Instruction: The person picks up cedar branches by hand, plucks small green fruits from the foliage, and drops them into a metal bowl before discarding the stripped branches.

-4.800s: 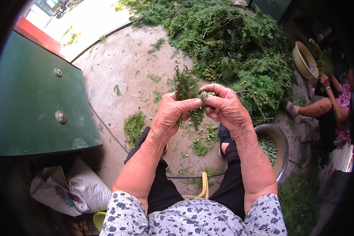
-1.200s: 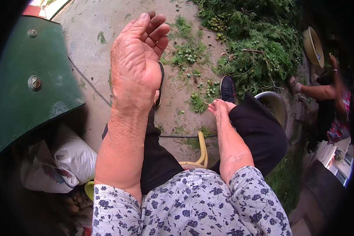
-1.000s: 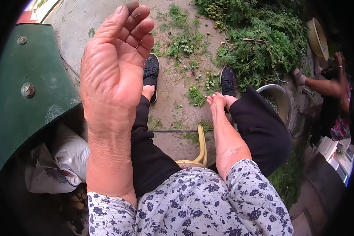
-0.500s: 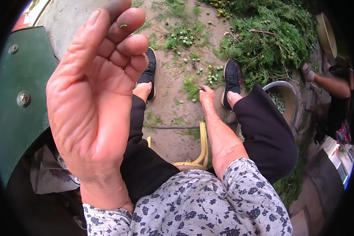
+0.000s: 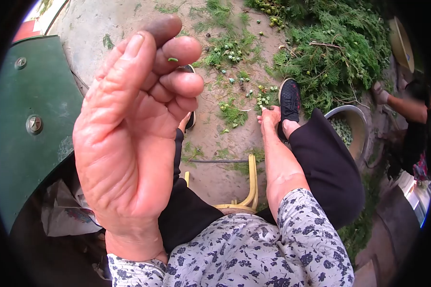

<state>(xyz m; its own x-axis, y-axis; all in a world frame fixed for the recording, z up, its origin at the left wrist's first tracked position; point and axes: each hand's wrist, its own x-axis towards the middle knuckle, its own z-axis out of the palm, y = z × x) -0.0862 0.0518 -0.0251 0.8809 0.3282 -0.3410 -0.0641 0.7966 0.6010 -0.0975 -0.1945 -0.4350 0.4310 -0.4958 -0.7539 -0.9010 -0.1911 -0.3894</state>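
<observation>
My left hand (image 5: 134,129) is raised close to the camera, palm toward me, fingers loosely curled and holding nothing; a tiny green fleck sticks to one fingertip. My right hand (image 5: 270,116) reaches down between my knees toward the ground, near my right shoe (image 5: 289,98) and small green sprigs with pale seed cones (image 5: 233,114). Whether it pinches anything is unclear at this size. A metal bowl (image 5: 360,125) holding green cones stands right of my right leg.
A big pile of green conifer branches (image 5: 335,52) lies ahead on the concrete. A green metal panel (image 5: 26,119) stands at the left with white bags (image 5: 67,217) below it. Another person's arm (image 5: 407,107) and a tan hat (image 5: 400,43) are at the right edge.
Earlier both hands held a sprig. Since then my left hand has risen empty toward the camera and curled its fingers more, while my right hand stays low near the shoe.
</observation>
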